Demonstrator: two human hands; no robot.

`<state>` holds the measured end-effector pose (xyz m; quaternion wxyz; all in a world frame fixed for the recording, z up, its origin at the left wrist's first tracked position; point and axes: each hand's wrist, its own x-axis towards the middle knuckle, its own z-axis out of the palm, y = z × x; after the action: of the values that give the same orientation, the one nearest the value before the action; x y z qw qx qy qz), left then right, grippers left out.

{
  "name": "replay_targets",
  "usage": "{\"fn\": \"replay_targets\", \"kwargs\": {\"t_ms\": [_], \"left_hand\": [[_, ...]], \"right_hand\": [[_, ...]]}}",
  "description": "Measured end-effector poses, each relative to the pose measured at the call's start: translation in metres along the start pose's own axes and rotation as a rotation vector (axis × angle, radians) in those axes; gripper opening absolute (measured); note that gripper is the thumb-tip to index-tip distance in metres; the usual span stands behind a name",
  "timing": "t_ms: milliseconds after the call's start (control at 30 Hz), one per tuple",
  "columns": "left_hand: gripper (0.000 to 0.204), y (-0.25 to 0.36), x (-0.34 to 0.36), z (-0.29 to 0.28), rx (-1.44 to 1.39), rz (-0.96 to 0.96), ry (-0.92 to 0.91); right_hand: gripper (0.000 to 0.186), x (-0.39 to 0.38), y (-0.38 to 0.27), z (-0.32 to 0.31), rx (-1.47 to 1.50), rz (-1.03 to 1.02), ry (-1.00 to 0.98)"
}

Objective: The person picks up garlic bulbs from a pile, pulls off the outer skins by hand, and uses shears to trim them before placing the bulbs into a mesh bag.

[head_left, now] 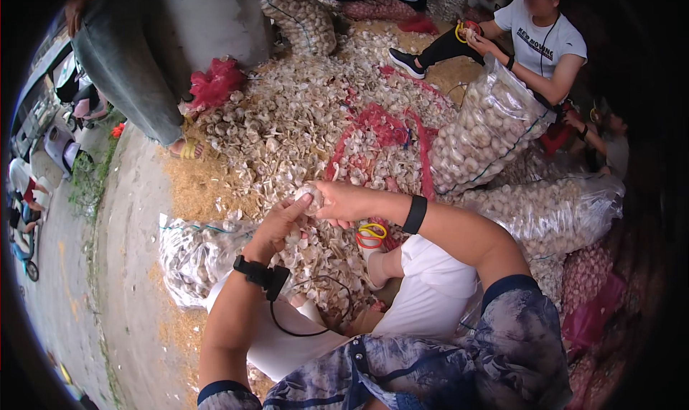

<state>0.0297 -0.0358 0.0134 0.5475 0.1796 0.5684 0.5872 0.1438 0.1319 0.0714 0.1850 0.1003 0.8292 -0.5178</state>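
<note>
My left hand (280, 227) and my right hand (337, 203) meet at the middle, both closed on a pale garlic bulb (308, 193). A pair of scissors with yellow and red handles (372, 232) shows just below my right hand; I cannot tell whether my fingers touch it. Beneath my hands, loose papery garlic skins (301, 273) lie thickly between and ahead of my legs. A black cord runs from the device on my left wrist.
Filled garlic sacks (488, 130) (545, 216) stand and lie right, another (194, 266) left. Red netting (215, 83) lies ahead. A person in grey trousers (122, 72) stands front-left; a co-worker (538, 51) sits right, others behind. Parked scooters (64, 144) line the paved ground.
</note>
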Motion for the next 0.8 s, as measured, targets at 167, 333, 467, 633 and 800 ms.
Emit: {"fn": "replay_targets", "kwargs": {"t_ms": [167, 333, 467, 633, 800], "left_hand": [[0.059, 0.002, 0.002, -0.002, -0.197, -0.002, 0.178], [0.065, 0.023, -0.002, 0.008, 0.031, 0.094, 0.194], [0.060, 0.029, -0.008, 0.024, 0.253, 0.225, 0.276], [0.062, 0.004, 0.001, 0.005, 0.101, 0.326, 0.232], [0.048, 0.020, -0.005, 0.013, -0.094, 0.280, 0.139]], "right_hand": [[0.037, 0.008, 0.007, -0.006, -0.788, -0.087, 0.197], [0.073, 0.009, 0.007, -0.013, -0.566, -0.594, 0.543], [0.065, 0.016, -0.008, -0.005, -0.052, -0.308, 0.262], [0.057, 0.023, -0.011, 0.001, 0.281, -0.267, 0.162], [0.062, 0.025, -0.002, -0.002, 0.444, -0.411, 0.221]]}}
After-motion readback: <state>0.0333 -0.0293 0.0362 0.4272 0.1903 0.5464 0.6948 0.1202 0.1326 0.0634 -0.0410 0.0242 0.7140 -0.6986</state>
